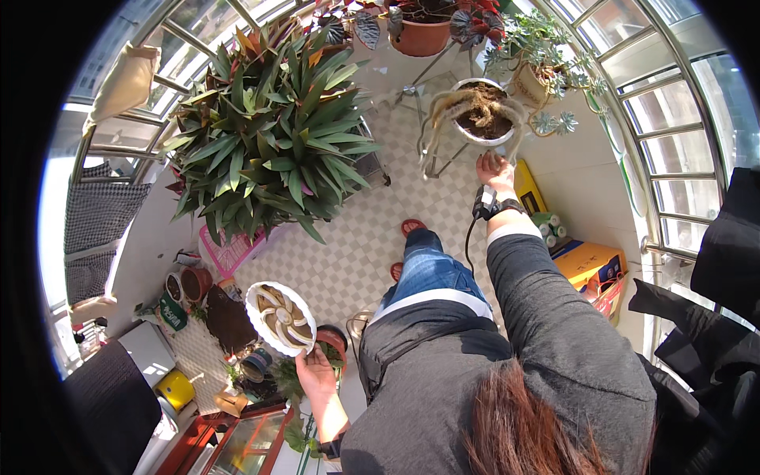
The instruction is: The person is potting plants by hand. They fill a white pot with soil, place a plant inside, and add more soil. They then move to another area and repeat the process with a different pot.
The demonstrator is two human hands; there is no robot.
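My left hand (314, 374) grips the near edge of a white scalloped plant saucer (280, 318), which is tilted and has raised curved ribs and brown stains inside. My right hand (497, 171) reaches forward with curled fingers at the near side of a white round flowerpot (481, 140). I cannot tell whether the fingers hold the pot or only touch it. Dark soil (482, 126) fills the pot, and hairy trailing cactus stems (442, 116) hang over its rim on both sides. Metal legs of a stand (446, 161) show beneath the pot.
A large leafy plant (267, 136) stands left, above a pink plastic basket (228, 252). Spilled soil (233, 320) and several pots lie at lower left. A succulent (537, 65) and a terracotta pot (420, 38) stand ahead. An orange box (588, 261) sits by the right wall.
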